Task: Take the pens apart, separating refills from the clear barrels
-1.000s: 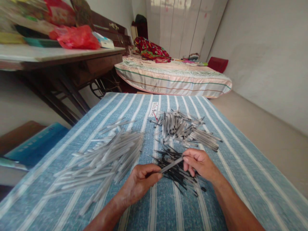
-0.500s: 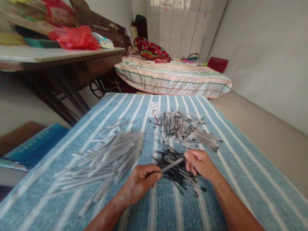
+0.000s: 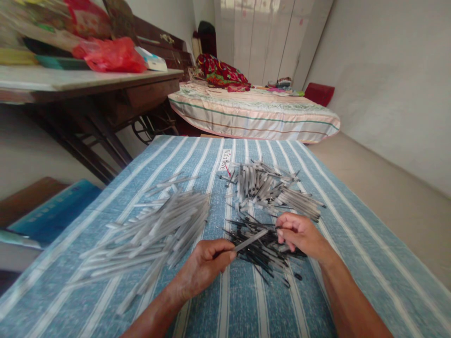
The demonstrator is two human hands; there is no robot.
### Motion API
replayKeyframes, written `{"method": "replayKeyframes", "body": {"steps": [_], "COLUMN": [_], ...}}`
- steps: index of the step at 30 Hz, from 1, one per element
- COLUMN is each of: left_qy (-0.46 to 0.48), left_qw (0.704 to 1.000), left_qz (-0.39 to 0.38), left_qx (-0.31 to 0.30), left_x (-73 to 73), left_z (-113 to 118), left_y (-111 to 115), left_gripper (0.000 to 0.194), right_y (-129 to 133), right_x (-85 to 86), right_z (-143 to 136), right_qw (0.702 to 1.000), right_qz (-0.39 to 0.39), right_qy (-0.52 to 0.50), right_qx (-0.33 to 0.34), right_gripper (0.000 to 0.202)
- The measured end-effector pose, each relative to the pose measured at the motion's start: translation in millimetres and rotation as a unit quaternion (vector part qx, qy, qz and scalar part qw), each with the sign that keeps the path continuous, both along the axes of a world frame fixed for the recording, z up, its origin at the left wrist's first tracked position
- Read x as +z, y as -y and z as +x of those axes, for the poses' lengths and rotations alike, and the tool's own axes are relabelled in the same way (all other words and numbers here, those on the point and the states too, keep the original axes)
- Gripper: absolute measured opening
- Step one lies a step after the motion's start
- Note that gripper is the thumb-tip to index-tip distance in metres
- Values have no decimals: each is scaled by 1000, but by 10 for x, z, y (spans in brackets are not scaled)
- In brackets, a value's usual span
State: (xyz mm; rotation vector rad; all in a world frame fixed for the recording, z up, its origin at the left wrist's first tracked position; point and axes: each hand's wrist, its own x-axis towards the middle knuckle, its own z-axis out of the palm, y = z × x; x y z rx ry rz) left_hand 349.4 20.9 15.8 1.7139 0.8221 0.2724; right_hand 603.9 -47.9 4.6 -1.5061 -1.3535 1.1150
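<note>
My left hand (image 3: 213, 260) pinches one end of a pen barrel (image 3: 252, 240), a pale translucent tube that slants up to the right. My right hand (image 3: 296, 234) is just right of the barrel's free end, apart from it. Its fingers are pinched together, with a small dark bit showing at the tips that is too small to name. Below both hands lies a pile of thin black pen refills (image 3: 262, 263). To the left spreads a large heap of pale pen barrels (image 3: 172, 225). Behind the refills is another heap of barrels with dark ends (image 3: 259, 183).
A blue and white striped cloth (image 3: 197, 310) covers the table. A small "With love" label (image 3: 225, 160) lies near the far heap. Beyond are a bed (image 3: 253, 110) and, at left, a side table (image 3: 95, 80) bearing a red plastic bag (image 3: 114, 55).
My right hand has moved a little right, off the end of the pen barrel, and a gap now shows between them. My left hand still holds the barrel in nearly the same place.
</note>
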Motion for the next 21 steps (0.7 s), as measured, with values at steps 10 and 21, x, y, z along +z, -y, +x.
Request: {"method": "replayKeyframes", "body": {"steps": [10,21], "left_qy": [12,-46], "left_qw": [1000,972], "left_qz": [18,225], "left_qx": [-23,-38], "left_x": [-33,159], "left_z": [17,-242], "left_y": [28,-256], "left_gripper": [26,30], "right_y": [6,22], "right_x": [-29,-49], "right_z": [-125,176], "right_qw": [999,995], "right_qz": [2,3], "right_qy": [32,-29], "right_qx": [13,-98], "right_gripper": [20,18]}}
